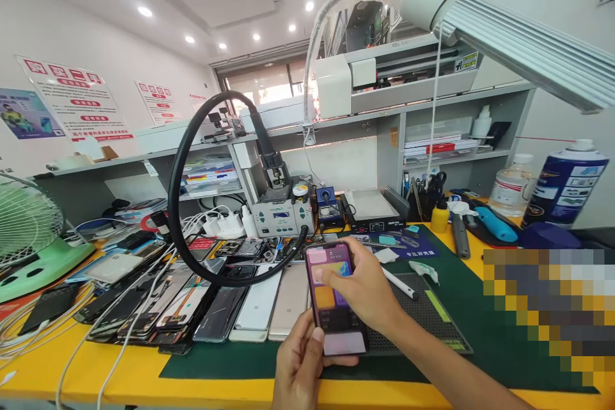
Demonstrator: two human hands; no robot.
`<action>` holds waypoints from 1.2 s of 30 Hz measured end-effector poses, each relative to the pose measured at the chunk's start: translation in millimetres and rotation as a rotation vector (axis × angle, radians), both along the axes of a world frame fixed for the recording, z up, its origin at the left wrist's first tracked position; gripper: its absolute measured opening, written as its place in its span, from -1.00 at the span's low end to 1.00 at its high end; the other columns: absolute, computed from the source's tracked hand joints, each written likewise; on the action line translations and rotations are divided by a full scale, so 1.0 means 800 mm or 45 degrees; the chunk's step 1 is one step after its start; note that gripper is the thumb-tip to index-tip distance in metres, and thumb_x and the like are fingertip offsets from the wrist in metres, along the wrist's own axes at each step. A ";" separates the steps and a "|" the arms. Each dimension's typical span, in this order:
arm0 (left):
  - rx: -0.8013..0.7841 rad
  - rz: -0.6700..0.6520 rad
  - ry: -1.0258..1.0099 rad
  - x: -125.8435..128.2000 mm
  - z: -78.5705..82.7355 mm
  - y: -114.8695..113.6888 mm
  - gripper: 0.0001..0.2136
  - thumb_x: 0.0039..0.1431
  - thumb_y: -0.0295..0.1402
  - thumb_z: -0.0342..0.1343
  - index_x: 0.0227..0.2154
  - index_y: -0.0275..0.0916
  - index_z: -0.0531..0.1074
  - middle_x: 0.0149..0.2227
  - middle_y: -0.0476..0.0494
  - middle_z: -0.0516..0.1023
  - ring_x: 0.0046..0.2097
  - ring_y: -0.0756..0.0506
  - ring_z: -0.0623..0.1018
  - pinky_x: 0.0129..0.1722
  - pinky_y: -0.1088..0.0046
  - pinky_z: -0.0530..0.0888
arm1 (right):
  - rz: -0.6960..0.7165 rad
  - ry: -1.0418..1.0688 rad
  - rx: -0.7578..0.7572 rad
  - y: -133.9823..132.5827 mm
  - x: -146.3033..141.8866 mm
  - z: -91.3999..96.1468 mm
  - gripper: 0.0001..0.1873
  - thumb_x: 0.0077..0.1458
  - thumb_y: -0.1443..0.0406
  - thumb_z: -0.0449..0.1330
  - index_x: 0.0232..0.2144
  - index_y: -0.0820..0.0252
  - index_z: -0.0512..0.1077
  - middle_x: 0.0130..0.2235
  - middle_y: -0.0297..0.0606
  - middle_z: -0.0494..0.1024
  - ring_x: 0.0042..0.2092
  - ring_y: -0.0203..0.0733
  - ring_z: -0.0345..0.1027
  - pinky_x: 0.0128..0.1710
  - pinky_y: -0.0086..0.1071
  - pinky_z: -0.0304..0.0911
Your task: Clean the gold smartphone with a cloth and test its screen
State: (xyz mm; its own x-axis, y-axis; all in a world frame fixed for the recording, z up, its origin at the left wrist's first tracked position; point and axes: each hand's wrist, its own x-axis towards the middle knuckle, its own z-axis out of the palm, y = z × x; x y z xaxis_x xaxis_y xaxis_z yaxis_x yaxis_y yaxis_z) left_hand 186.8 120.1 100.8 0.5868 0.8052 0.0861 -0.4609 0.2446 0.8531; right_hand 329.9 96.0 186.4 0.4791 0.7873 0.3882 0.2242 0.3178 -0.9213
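Head view: smartphone (332,319) is held upright-ish over the front of the green mat (485,307) on the yellow worktop (230,391), screen lit with coloured tiles, text too small to read. Left hand (302,355) has its fingers closed round the lower left corner and bottom edge; right hand (372,285) grips the upper right edge, fingers behind, thumb over the screen. Row of phones to the left; white phone (259,301) has a small mark on its back, not legible. Rework station (283,218) behind, panel lettering too fine. Blue card (416,245) carries white Chinese characters, can't make them out. Blue spray can (567,182) and clear bottle (512,186), far right: labels unreadable. Wall poster (74,99), red headline looks like 购买二手, smaller lines illegible.
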 end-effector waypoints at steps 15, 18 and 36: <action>-0.021 0.003 0.024 0.000 -0.005 -0.002 -0.65 0.11 -0.20 0.29 -0.03 -0.15 0.56 -0.15 -0.24 0.62 -0.22 -0.17 0.61 -0.26 0.31 0.61 | 0.055 -0.039 -0.073 -0.005 0.018 0.009 -0.59 0.25 0.07 0.14 -0.55 0.16 0.25 -0.55 -0.43 0.24 -0.51 -0.30 0.10 -0.54 -0.43 0.00; -0.041 0.001 0.022 0.000 -0.003 -0.005 -0.65 0.11 -0.20 0.29 -0.04 -0.15 0.56 -0.13 -0.24 0.62 -0.19 -0.18 0.60 -0.25 0.30 0.61 | -0.021 -0.087 -0.073 -0.005 0.019 0.009 -0.48 0.26 0.00 0.12 -0.62 0.14 0.15 -0.57 -0.44 0.14 -0.51 -0.30 0.01 -0.53 -0.41 -0.07; 0.074 0.080 0.115 0.004 -0.005 -0.006 -0.61 0.09 -0.11 0.27 -0.08 -0.22 0.58 -0.17 -0.25 0.64 -0.23 -0.22 0.61 -0.26 0.24 0.63 | 0.070 -0.487 -0.058 -0.020 0.018 0.017 -0.42 0.05 0.22 0.38 0.12 0.07 0.38 0.11 -0.21 0.47 0.10 0.01 0.36 0.12 -0.18 0.25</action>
